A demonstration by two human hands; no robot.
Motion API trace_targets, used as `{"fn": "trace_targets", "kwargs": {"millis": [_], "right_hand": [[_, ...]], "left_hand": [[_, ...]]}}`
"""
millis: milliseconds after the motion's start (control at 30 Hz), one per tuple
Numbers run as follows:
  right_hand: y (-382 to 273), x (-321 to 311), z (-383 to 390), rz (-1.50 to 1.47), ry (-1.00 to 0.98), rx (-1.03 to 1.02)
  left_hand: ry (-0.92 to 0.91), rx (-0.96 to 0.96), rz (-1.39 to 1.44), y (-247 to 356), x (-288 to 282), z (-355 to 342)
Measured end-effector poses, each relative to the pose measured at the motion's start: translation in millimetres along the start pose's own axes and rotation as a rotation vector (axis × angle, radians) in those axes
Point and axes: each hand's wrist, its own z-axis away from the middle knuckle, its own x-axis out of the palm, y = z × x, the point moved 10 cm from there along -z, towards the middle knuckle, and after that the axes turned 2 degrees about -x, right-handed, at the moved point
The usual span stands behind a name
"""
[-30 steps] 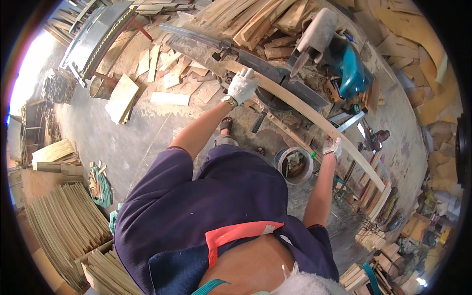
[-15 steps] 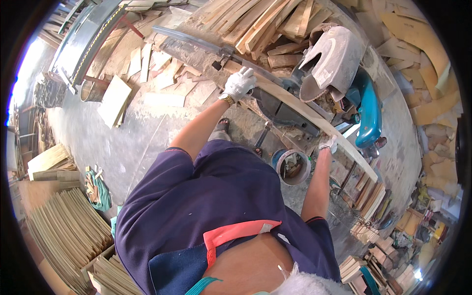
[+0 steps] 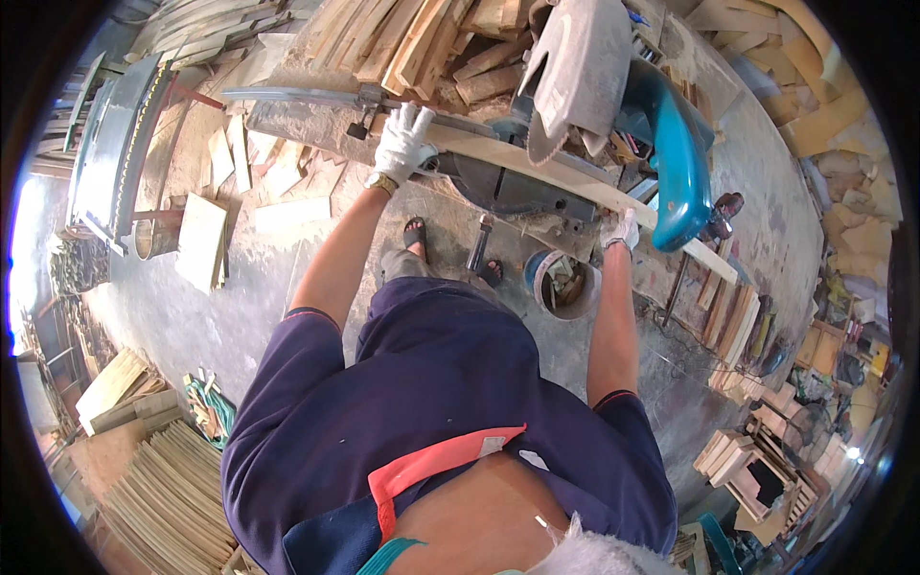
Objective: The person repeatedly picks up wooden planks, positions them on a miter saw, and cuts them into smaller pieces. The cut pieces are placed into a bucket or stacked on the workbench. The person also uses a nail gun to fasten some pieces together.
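Note:
My left hand [image 3: 402, 144], in a white glove, lies over the left part of a long pale wooden board [image 3: 484, 150], its fingers stretched and apart. My right hand [image 3: 621, 230], gloved too, grips the board's near edge farther right. The board spans a mitre saw's dark round base [image 3: 503, 189], along the fence. Above it hangs the saw's toothed blade [image 3: 548, 146], mostly hidden by a dusty grey guard [image 3: 580, 67]. The saw's teal handle and body [image 3: 682, 177] stand beyond my right hand, over the board's right part. Whether the blade touches the board I cannot tell.
Sawn strips [image 3: 402, 43] are heaped behind the saw. A bucket [image 3: 593, 292] holding scraps stands below the base. Loose panels [image 3: 202, 240] lie at left, below a metal-framed stand [image 3: 129, 144]. Stacked thin boards [image 3: 177, 489] fill the lower left; wood pieces [image 3: 733, 321] stand at right.
The view has shifted, with the saw now higher and farther left in it. My left hand's fingers have straightened and spread. My right hand still grips the board.

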Motion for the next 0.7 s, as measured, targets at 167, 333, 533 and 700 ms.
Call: {"fn": "trace_targets", "kwargs": {"millis": [167, 333, 533, 700], "right_hand": [[-3, 28, 44, -0.004, -0.163, 0.166], [-64, 30, 133, 0.241, 0.093, -0.002], [-254, 181, 289, 0.35, -0.383, -0.53], [-333, 329, 433, 1.339, -0.66, -1.192]], "left_hand": [[-0.051, -0.031, -0.035, -1, 1, -4], [-0.034, -0.029, -0.056, -2, 3, -6], [-0.001, 0.005, -0.072, 0, 1, -5], [0.019, 0.02, -0.093, 4, -4, -9]]}}
